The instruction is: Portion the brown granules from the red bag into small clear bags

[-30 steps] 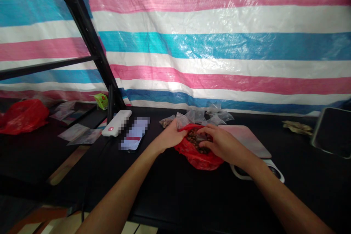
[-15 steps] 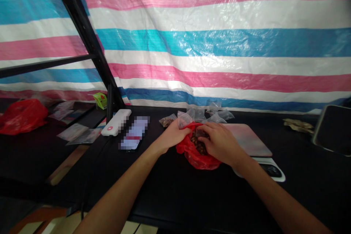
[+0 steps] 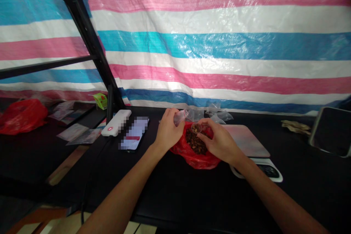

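Note:
On the black tabletop sits an open red plastic bag [image 3: 204, 161] with many small brown dried pieces [image 3: 195, 142] inside. My right hand [image 3: 219, 139] pinches a small clear round cup [image 3: 196, 128] over the bag's mouth; some brown pieces lie in the cup. At the bag's left edge, my left hand [image 3: 169, 129] is closed around a small clear zip bag [image 3: 180, 116], whose opening points up and to the right. What is inside the zip bag is hidden by my fingers. A kitchen scale [image 3: 248, 140] with a pinkish plate stands just right of the red bag.
Several clear zip bags [image 3: 218, 114] lie behind the red bag. Leftward are a phone [image 3: 135, 133], a white power bank [image 3: 116, 122], flat plastic bags [image 3: 79, 132] and another red bag [image 3: 23, 116]. A crumpled brown piece [image 3: 297, 127] and a dark-screened device [image 3: 331, 131] are at right.
My right hand has come up from among the brown pieces, and the cup now shows in it. My left hand has let go of the red bag's rim and now holds the zip bag upright.

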{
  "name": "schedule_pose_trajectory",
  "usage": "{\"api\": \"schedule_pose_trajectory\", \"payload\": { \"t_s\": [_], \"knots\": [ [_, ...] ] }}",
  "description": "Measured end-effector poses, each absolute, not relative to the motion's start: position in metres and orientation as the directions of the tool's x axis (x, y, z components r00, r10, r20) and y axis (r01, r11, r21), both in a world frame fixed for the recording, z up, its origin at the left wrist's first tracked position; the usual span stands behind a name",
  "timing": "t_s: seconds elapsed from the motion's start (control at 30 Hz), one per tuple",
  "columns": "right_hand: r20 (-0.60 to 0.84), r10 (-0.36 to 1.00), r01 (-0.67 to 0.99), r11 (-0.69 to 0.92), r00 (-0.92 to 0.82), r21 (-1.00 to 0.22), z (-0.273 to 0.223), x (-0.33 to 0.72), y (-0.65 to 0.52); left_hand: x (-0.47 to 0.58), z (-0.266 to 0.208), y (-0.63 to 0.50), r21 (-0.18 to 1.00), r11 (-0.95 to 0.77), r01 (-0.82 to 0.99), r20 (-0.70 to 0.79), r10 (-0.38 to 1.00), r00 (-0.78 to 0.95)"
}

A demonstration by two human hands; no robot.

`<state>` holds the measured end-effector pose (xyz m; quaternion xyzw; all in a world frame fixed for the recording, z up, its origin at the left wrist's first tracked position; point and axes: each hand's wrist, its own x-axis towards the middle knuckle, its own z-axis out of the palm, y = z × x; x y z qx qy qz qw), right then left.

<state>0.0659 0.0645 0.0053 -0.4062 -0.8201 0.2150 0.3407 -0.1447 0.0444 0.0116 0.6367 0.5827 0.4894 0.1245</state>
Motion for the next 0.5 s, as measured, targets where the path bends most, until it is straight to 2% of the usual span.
{"api": "schedule_pose_trajectory", "payload": {
  "t_s": [0.1,0.23,0.33,0.5],
  "knots": [
    [0.475,0.787,0.388,0.611,-0.394,-0.690,0.0073,0.0662,0.0642,-0.1479,0.0139,0.0414,0.563,-0.327,0.759,0.507,0.862,-0.004],
    [0.527,0.763,0.393,0.645,-0.374,-0.655,0.0095,0.0672,0.0627,-0.1447,0.0147,0.0385,0.422,-0.440,0.793,0.477,0.852,0.219],
    [0.533,0.742,0.441,0.670,-0.406,-0.597,0.0115,0.0678,0.0619,-0.1416,0.0138,0.0378,0.407,-0.479,0.778,0.486,0.835,0.260],
    [0.568,0.678,0.435,0.735,-0.466,-0.521,0.0127,0.0678,0.0619,-0.1397,0.0146,0.0370,0.480,-0.481,0.734,0.491,0.840,0.230]
  ]
}}
